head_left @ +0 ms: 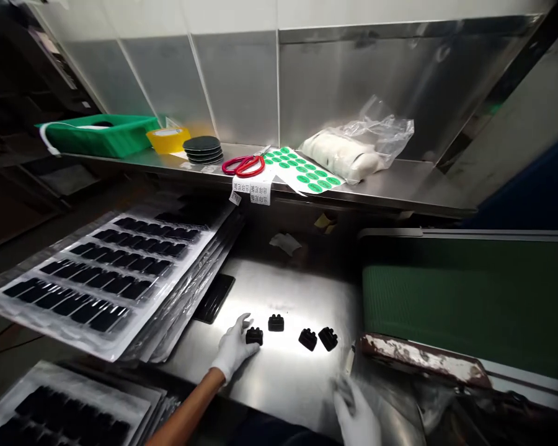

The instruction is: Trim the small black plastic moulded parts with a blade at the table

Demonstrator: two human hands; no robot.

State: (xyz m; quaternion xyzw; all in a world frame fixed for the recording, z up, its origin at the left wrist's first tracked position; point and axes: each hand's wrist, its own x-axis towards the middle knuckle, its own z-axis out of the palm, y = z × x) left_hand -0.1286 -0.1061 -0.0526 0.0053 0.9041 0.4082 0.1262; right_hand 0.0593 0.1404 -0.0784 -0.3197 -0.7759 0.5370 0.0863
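Note:
My left hand (234,348), in a white glove, is curled around a small black block (254,336) with round knobs on top. Thumb and fingers lie on either side of the block, the index finger slightly raised. Just right of it stands a similar black block (276,323). Farther right are two more, a tilted block (308,339) and another turned block (328,339). At the lower right my gloved right hand (358,412), blurred by motion, has its fingers closed around a slim white pen-like tool (350,360) that points up.
Trays of black parts (97,266) are stacked at left, with more trays (69,409) below. A black flat piece (215,298) lies beside them. A green conveyor belt (469,297) runs at right. The shelf (409,186) holds red scissors (244,165), yellow tape (168,140) and green stickers (307,170).

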